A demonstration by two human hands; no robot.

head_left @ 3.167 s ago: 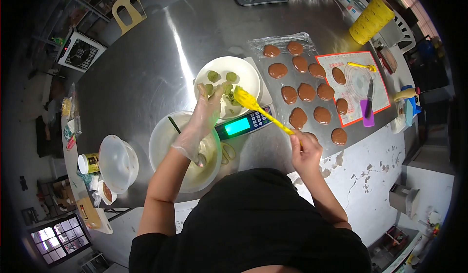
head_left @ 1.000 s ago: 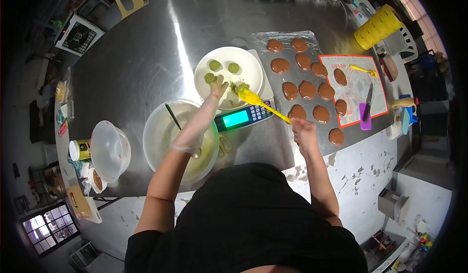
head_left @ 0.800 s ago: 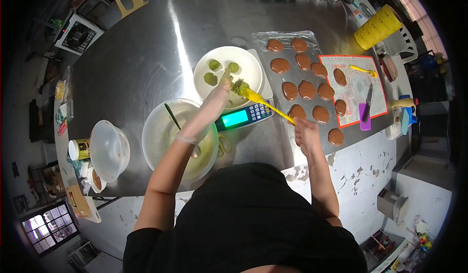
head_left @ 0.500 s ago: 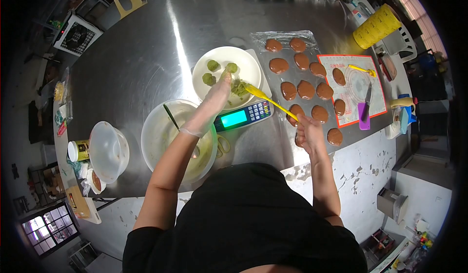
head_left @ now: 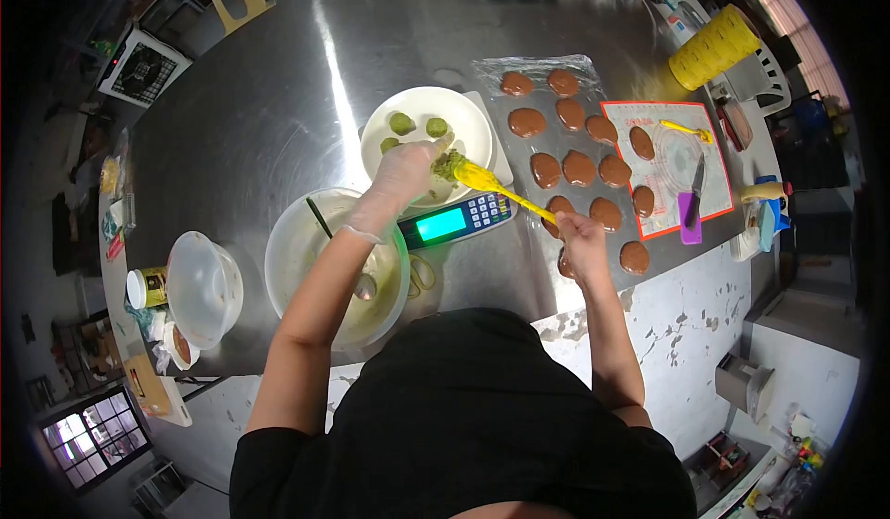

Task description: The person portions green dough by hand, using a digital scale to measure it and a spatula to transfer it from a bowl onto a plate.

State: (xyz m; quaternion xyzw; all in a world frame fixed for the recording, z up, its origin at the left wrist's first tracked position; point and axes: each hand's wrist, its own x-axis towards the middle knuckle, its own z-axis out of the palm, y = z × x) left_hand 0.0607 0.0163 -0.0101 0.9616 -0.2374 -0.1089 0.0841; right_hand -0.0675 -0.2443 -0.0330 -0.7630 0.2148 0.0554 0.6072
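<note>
My right hand (head_left: 582, 244) is closed around the handle of a yellow spatula (head_left: 482, 180), whose head rests over the white plate (head_left: 473, 120). Against that head lies a loose clump of green dough (head_left: 448, 165). My left hand (head_left: 406, 171), in a clear glove, reaches over the plate with a finger stretched out beside the clump; its other fingers are partly hidden. Green balls (head_left: 436, 127) sit on the plate's far side, one partly covered by my left hand. Under the plate stands a digital scale (head_left: 454, 223) with a lit green display.
A large bowl (head_left: 287, 269) with a spoon (head_left: 365, 286) stands under my left forearm. An empty clear bowl (head_left: 199, 287) is farther left. Flat brown rounds (head_left: 579, 169) cover a plastic sheet on the right, beside a red-edged mat (head_left: 672, 162) with a knife (head_left: 696, 190).
My left hand has moved down and left on the plate, uncovering more of a green ball. The spatula head has turned and now sits against the green clump.
</note>
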